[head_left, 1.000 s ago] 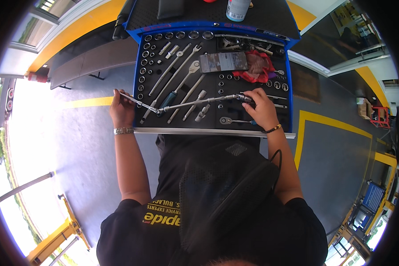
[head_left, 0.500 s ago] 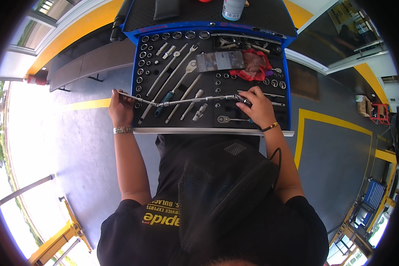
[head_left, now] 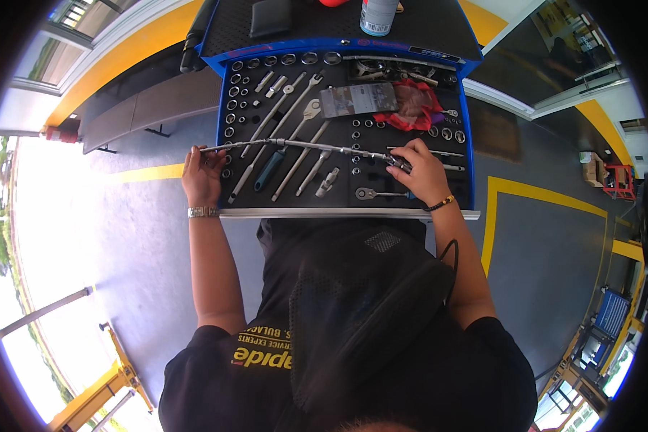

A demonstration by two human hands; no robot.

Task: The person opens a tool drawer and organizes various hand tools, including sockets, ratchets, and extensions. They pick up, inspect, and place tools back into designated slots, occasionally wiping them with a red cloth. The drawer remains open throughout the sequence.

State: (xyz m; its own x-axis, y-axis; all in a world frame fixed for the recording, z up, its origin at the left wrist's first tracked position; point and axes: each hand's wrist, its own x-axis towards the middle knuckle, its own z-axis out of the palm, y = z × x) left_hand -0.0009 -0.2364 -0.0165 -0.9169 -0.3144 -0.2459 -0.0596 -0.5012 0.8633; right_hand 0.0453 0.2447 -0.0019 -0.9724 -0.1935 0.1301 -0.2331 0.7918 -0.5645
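Observation:
A long chrome jointed extension bar (head_left: 317,147) spans both hands above an open tool drawer (head_left: 338,214). My left hand (head_left: 203,176) pinches its thin left end. At the other end, my right hand (head_left: 419,174) is closed around a thicker chrome end piece, partly hidden by the fingers. The bar bows away from me at a joint left of its middle. Under it, in black foam, lie a teal-handled tool (head_left: 269,171), a short chrome joint piece (head_left: 327,183) and several slanted bars. A ratchet (head_left: 367,194) lies near my right wrist.
Sockets (head_left: 230,104) line the drawer's left and far sides. A grey flat phone-like slab (head_left: 358,100) and a crumpled red cloth (head_left: 415,106) lie on the tools. On the cabinet top stand a spray can (head_left: 378,16) and a black pouch (head_left: 271,18).
The bar's joint has swung away from me, so its sag toward me has become a bow the other way. Both hands keep their hold in nearly the same places.

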